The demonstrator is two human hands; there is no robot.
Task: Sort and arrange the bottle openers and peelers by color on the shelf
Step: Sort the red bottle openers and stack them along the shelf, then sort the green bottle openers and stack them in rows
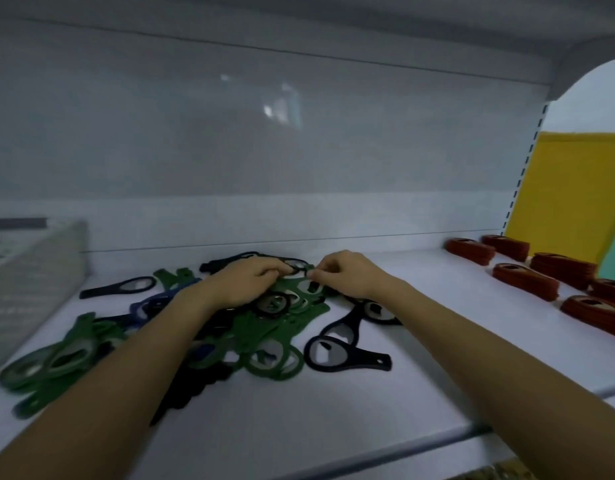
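A mixed heap of green, black and blue bottle openers (257, 337) lies on the white shelf (333, 410). Both hands reach into the far side of the heap. My left hand (250, 280) rests on the pile with its fingers curled on a black opener (297, 268). My right hand (347, 273) pinches the edge of a green opener (299, 284) between thumb and fingertips. Single black openers (344, 355) lie at the pile's right edge. Several neat stacks of red openers (526, 280) stand at the right end of the shelf.
A grey-white basket (29, 271) stands at the left end of the shelf. A yellow panel (572, 188) rises behind the red stacks. The shelf's back wall (264, 133) is close behind the heap, and the shelf above hangs overhead.
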